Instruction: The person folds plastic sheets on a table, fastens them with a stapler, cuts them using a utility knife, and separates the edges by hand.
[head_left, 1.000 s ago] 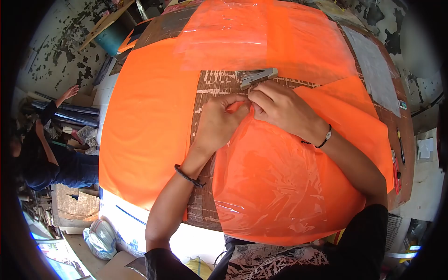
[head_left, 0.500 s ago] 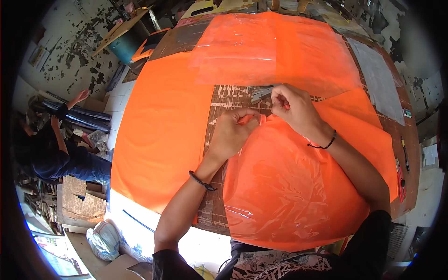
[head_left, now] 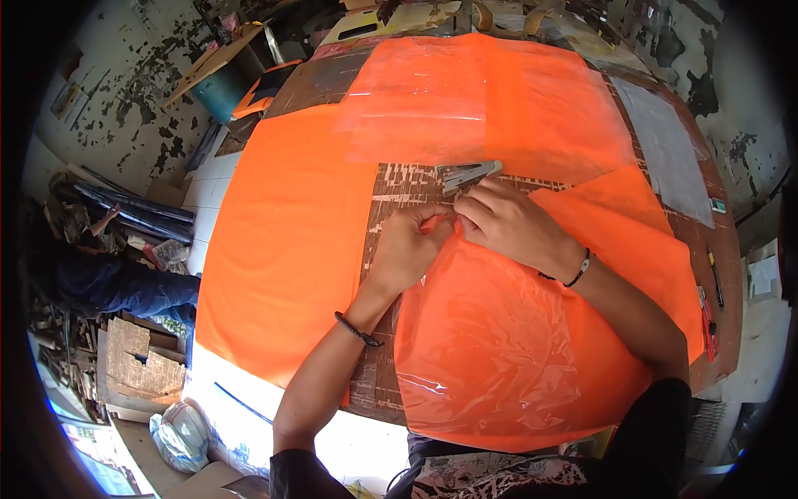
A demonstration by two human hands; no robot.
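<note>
An orange fabric sheet with clear plastic over it (head_left: 499, 349) hangs toward my body from the near side of the table. At its upper corner my left hand (head_left: 411, 245) pinches the edge, fingers closed. Beside it, nearly touching, my right hand (head_left: 507, 220) is closed on the same edge; its fingertips are partly hidden. Just beyond my right hand lies a grey stapler (head_left: 470, 176) on the worn brown table (head_left: 407, 179). A second orange fabric sheet (head_left: 283, 241) lies flat to the left. Farther back, clear plastic (head_left: 416, 100) covers more orange fabric.
Along the right edge are a pale translucent sheet (head_left: 665, 150), a pen (head_left: 716, 274) and a red-handled tool (head_left: 708, 328). Another person (head_left: 108, 274) is at the far left, near dark rolls (head_left: 125, 204). A tied plastic bag (head_left: 180, 437) sits on the floor at lower left.
My right hand has come down and left to meet my left hand at the sheet's edge, uncovering the stapler. The person at left has lowered their arm.
</note>
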